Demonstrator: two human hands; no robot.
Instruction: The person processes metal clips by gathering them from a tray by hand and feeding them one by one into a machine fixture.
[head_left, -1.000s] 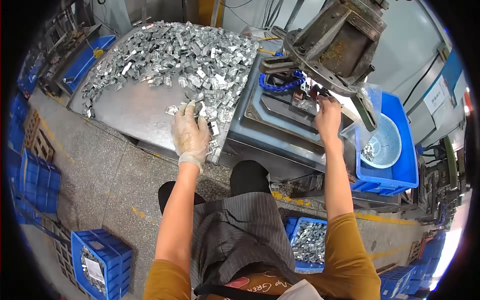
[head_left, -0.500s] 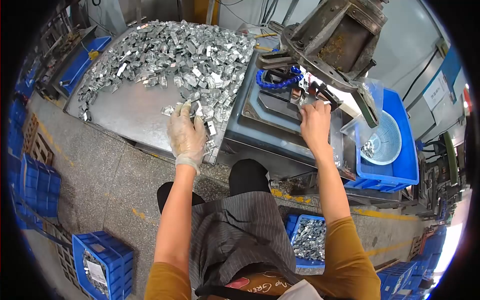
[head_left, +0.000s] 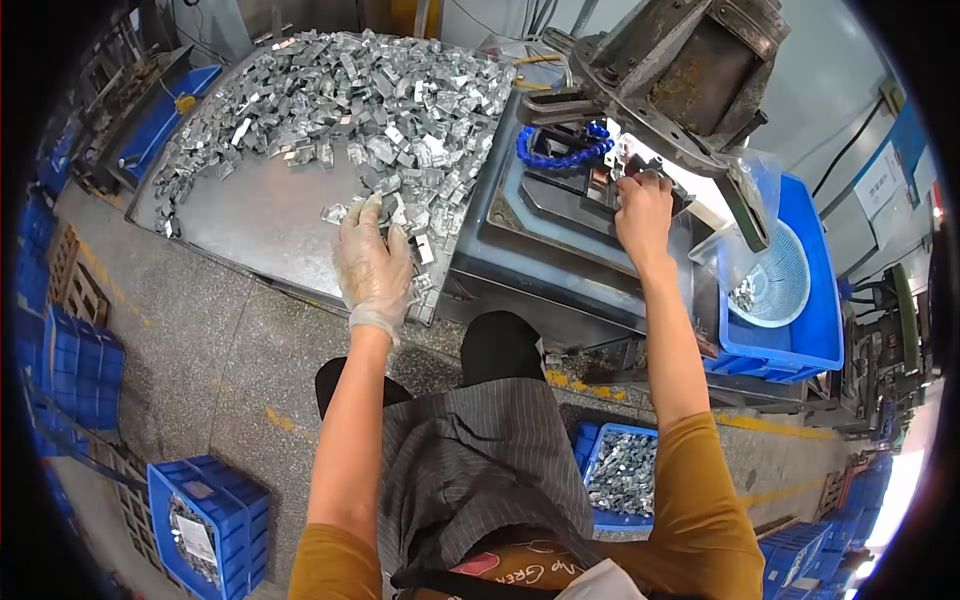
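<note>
My left hand [head_left: 372, 262], in a thin translucent glove, rests at the near edge of a heap of small silvery metal parts [head_left: 400, 100]. Its fingertips touch a few of them, with the thumb spread from the fingers. My bare right hand [head_left: 646, 212] reaches into the fixture [head_left: 570, 205] under the press head [head_left: 690, 80]. Its fingers are bent together against the fixture, and whatever lies between them is hidden. A copper-coloured block [head_left: 600, 176] shows just left of these fingers. A blue segmented hose [head_left: 560, 160] curls beside it.
The heap lies on a metal table [head_left: 270, 210]. On the right, a blue crate [head_left: 815, 270] holds a pale blue basket [head_left: 785, 285] with a few parts and a plastic bag [head_left: 755, 190]. Crates of parts [head_left: 622, 475] [head_left: 205, 530] stand on the floor.
My right hand has moved slightly away from me and to the right, with its fingers further into the fixture. The left hand stays almost where it was on the parts.
</note>
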